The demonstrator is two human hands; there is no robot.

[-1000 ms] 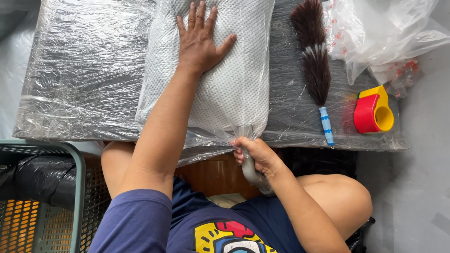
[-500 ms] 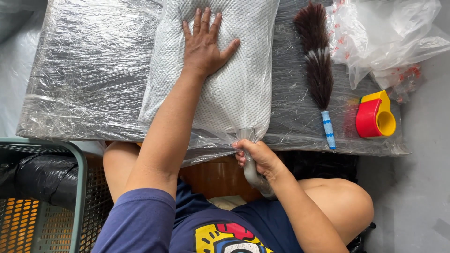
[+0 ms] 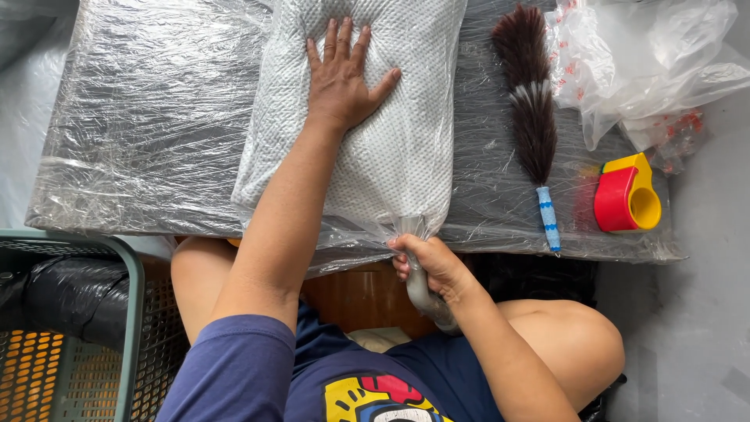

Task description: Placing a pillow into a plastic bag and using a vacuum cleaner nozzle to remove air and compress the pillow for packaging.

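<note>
A white, dimpled pillow [image 3: 391, 133] in a clear plastic bag lies on the film-wrapped table [image 3: 148, 125]. The left hand [image 3: 342, 74] presses flat on the pillow with fingers spread, while the right hand [image 3: 432, 264] fists around the bag's twisted neck [image 3: 420, 291] at the pillow's near end. Right of the pillow lie a feather duster [image 3: 531, 109] and a red-and-yellow tape dispenser [image 3: 626, 197]

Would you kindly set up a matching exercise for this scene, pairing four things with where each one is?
Things:
1. left hand
2. right hand
3. feather duster
4. tape dispenser

Places:
A. at the right end of the wrapped table, red and yellow
B. lying lengthwise just right of the pillow
C. pressed flat on top of the bagged white pillow
D. gripping the gathered neck of the plastic bag and a grey hose at the table's near edge

Pairs: 1-C, 2-D, 3-B, 4-A
</note>
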